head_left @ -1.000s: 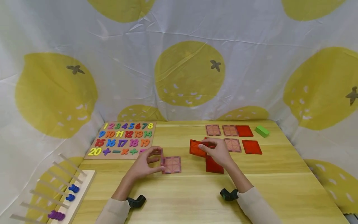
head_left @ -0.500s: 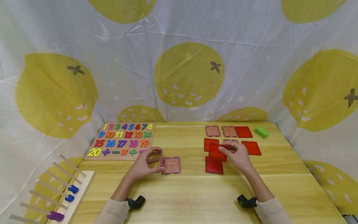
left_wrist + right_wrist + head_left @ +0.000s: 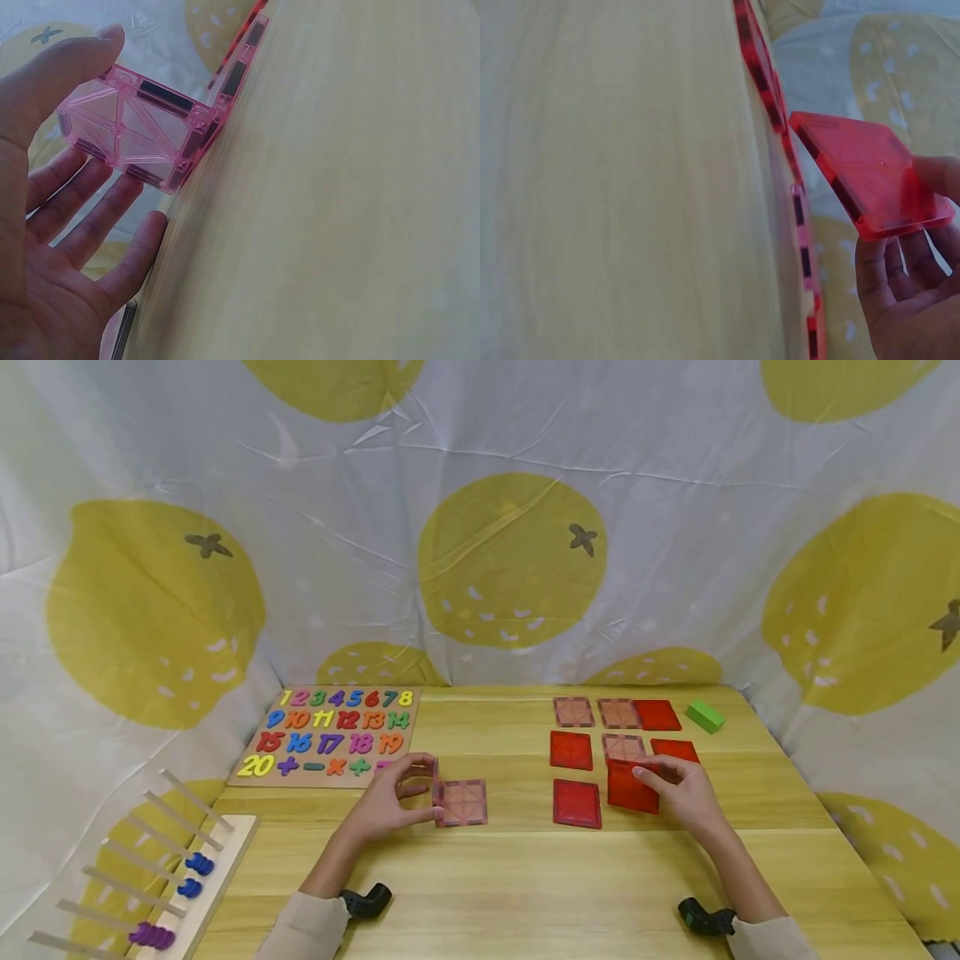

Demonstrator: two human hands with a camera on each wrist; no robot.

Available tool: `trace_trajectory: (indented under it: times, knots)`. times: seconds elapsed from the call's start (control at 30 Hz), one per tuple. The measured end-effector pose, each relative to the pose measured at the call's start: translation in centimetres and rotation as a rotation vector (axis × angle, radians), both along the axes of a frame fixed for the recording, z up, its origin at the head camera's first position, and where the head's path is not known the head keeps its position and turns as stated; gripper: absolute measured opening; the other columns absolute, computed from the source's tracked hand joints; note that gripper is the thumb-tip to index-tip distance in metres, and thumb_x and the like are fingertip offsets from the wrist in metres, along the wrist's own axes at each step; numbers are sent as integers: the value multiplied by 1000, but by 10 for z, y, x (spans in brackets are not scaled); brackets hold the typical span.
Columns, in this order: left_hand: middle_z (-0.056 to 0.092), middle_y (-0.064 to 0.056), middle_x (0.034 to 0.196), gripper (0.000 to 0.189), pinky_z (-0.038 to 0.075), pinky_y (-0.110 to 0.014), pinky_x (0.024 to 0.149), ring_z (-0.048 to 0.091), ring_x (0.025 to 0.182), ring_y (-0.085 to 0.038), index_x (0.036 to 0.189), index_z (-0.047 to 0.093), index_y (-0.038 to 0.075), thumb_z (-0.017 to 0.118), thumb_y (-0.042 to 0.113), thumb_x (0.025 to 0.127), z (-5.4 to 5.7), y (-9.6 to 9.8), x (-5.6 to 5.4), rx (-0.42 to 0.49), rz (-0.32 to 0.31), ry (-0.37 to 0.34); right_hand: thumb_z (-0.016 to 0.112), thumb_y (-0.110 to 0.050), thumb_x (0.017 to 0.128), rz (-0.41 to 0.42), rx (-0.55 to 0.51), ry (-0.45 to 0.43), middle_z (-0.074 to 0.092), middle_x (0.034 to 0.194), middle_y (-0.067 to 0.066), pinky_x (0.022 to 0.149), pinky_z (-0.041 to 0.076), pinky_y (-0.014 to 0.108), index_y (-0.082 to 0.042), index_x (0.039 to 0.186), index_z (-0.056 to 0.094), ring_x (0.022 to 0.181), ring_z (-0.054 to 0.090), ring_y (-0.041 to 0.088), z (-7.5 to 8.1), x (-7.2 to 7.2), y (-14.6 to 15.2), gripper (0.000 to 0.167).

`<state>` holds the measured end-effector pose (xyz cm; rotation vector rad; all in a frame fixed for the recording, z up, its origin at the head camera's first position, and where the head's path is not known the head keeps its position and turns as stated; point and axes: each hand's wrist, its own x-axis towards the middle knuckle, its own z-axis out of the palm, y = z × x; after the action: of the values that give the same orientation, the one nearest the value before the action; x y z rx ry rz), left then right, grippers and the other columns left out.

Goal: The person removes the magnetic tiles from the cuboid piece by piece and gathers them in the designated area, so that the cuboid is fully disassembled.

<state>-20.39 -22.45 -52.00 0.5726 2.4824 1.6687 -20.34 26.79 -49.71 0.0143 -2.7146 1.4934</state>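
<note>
My left hand (image 3: 393, 793) holds a pink magnetic tile (image 3: 124, 124) on edge, thumb on one side and fingertips on the other. That tile stands upright along the left edge of a flat pink tile (image 3: 463, 802) on the table. My right hand (image 3: 686, 793) pinches a red magnetic tile (image 3: 870, 169) by its edge, raised and tilted over the table. Left of it lie two red tiles, a near one (image 3: 577, 803) and a far one (image 3: 572, 750). The held red tile overlaps a flat pink tile (image 3: 623, 747) in the head view.
Behind are another pink tile (image 3: 573, 712), a pink tile (image 3: 618, 713) beside a red one (image 3: 657, 715), and a green block (image 3: 705, 716). A number board (image 3: 322, 732) lies back left. A wooden peg rack (image 3: 213, 877) with blue and purple rings stands at the left.
My right hand has carried the red tile rightward, from over the two flat red tiles to the right of them. My left hand and its upright pink tile have stayed put.
</note>
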Motion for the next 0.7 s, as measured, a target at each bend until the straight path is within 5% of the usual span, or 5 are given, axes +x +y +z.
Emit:
trace_trajectory:
  times: [0.23,0.4,0.7]
  knots:
    - [56,-12,143,77,54,-41,107,59,133,-35,143,50,19,92,26,79,1,0,2,-17,-3,14,67,-44,99,0,-19,-115,68,124,14,81,55,17,-2,130,69,99,59,9,-6,0,16,51]
    - [56,-13,143,76,54,-45,107,59,132,-36,144,50,16,90,25,81,-1,-1,2,-14,-13,25,70,-43,97,18,-17,-185,71,110,8,71,52,20,-2,128,70,90,57,11,-10,-3,23,51]
    - [56,-14,144,77,54,-41,107,59,132,-33,143,50,15,92,25,79,1,0,2,-2,-3,12,78,-39,92,76,162,-102,70,99,7,63,44,24,-8,114,77,82,52,18,-17,-8,24,39]
